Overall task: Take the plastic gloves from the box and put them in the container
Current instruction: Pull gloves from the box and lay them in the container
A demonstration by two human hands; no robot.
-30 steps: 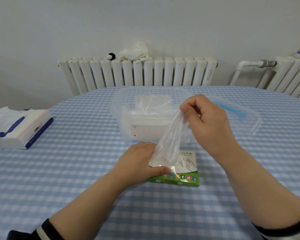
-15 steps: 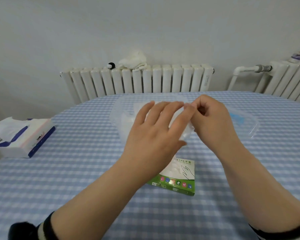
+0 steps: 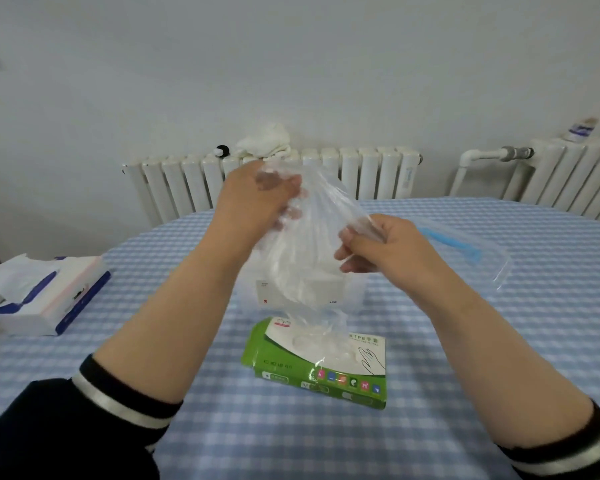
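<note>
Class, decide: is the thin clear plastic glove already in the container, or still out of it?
Out. Both the left hand and right hand hold the thin clear plastic glove up above the clear plastic container.

Plain white wall [image 3: 291, 64]; 2 white radiators [image 3: 361, 174] beneath; table with blue-checked cloth [image 3: 499, 341]; soft even light.

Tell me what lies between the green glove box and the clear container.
In the head view, only a narrow strip of checked tablecloth separates the glove box from the container; the held plastic glove hangs above that gap.
</note>
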